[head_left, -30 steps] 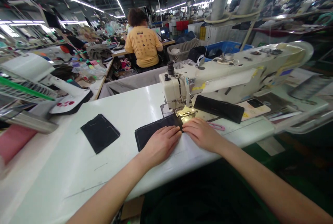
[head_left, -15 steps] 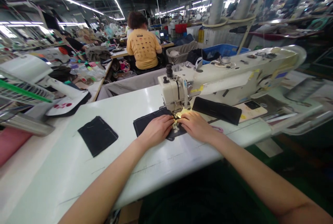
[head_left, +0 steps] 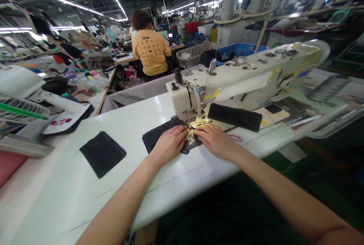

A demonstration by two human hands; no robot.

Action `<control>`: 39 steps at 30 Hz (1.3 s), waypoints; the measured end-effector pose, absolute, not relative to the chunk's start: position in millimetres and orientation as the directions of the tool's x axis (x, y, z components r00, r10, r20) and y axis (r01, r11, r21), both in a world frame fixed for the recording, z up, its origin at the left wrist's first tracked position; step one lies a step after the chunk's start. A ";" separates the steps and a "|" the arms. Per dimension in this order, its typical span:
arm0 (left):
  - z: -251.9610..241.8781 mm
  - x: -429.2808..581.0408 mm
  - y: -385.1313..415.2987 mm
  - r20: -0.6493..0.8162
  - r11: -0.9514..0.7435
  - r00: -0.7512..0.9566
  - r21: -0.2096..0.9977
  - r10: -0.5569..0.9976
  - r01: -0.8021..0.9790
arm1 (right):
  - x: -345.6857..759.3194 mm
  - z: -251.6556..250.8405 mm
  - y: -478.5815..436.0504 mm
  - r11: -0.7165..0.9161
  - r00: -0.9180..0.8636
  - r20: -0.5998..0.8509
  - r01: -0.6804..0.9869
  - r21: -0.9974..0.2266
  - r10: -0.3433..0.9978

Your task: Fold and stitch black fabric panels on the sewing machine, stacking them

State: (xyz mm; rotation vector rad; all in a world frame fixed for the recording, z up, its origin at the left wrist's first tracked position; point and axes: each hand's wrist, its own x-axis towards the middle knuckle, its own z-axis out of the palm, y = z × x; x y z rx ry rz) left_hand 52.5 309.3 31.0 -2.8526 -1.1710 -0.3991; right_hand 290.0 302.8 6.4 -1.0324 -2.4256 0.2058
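A black fabric piece (head_left: 155,133) with pale stitching along its edge lies at the needle of a white sewing machine (head_left: 182,99). My left hand (head_left: 170,140) rests over its right part, fingers together and bent, tips beside the lit presser foot (head_left: 197,123). From the other side my right hand (head_left: 214,138) reaches the foot with its fingers drawn together; whatever lies under those fingertips is hidden. A second black fabric piece (head_left: 102,154), also stitched, lies flat on the table to the left.
A folded black fabric strip (head_left: 234,117) lies under the machine arm, beside a phone (head_left: 273,114). Pink scissors or a similar looped tool (head_left: 236,137) sit right of my hand. A small fan (head_left: 25,97) stands left. Beyond the table, a person in yellow (head_left: 150,51) sits facing away.
The whole view has shifted slightly, so the table and machine sit a little further left. Both hands stay at the presser foot, with almost no movement against the fabric.
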 end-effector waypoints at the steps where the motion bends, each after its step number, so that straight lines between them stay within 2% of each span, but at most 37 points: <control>1: 31.9 53.0 309.5 0.247 -0.714 0.682 0.067 0.689 0.697 | 290.1 6.0 303.1 0.701 -0.591 0.381 0.637 -0.321 0.711; 16: 30.1 52.2 313.9 0.291 -0.709 0.667 0.060 0.686 0.703 | 289.3 6.6 302.5 0.690 -0.585 0.370 0.647 -0.325 0.722; 39: 22.3 54.7 305.9 0.249 -0.657 0.622 0.089 0.742 0.749 | 292.6 -7.8 304.5 0.710 -0.586 0.407 0.627 -0.320 0.701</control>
